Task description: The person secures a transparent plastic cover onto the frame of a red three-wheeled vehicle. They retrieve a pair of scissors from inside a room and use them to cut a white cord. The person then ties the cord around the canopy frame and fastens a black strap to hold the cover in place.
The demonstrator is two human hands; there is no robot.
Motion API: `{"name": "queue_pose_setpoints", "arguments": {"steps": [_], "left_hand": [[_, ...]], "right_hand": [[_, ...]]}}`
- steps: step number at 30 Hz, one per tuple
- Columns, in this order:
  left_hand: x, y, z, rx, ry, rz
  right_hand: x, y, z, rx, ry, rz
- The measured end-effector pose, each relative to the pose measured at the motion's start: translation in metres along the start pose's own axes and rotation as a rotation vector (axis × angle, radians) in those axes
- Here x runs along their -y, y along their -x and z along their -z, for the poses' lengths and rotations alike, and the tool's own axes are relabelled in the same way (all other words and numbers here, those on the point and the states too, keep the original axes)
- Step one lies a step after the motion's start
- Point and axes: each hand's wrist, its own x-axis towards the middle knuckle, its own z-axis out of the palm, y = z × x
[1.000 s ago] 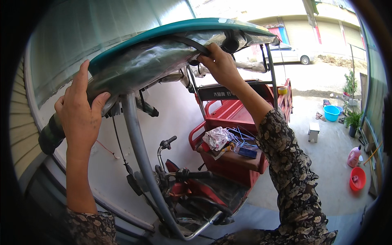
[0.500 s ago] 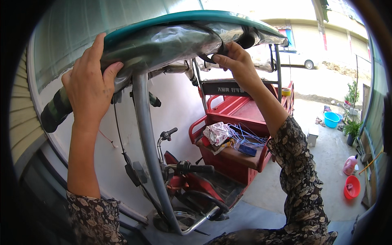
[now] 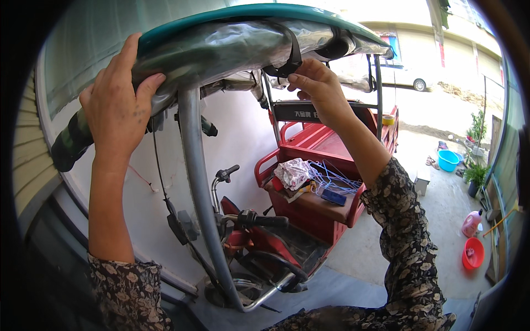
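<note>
Over the front of a red cargo tricycle curves a teal canopy. A bundle of clear and dark plastic sheeting is rolled beneath its edge. My left hand grips the bundle's left end, fingers up at the canopy rim and thumb across the plastic. A black strap loops around the bundle toward the right, with a dark buckle-like piece at its lower end. My right hand is closed at that lower end, thumb and forefinger pinching the strap; the fingertips partly hide it.
A grey metal post rises to the canopy near the handlebars. On the seat lie a patterned cloth, blue hangers and a dark blue phone-like object. Blue and red basins stand at right.
My right hand has shifted slightly down, and the strap that was bent in its fingers now hangs straighter, its buckle-like end showing. My left hand keeps its hold. The view has moved a little.
</note>
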Motion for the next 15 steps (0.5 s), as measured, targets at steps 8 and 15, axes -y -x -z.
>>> {"name": "queue_pose_setpoints", "arguments": {"steps": [8,15], "left_hand": [[-0.01,0.0,0.01,0.066,0.021,0.07],[-0.012,0.015,0.014,-0.026,0.05,-0.001]], "right_hand": [[0.004,0.005,0.0,-0.035,0.102,-0.074],[0.009,0.008,-0.009,0.056,0.119,-0.04]]}}
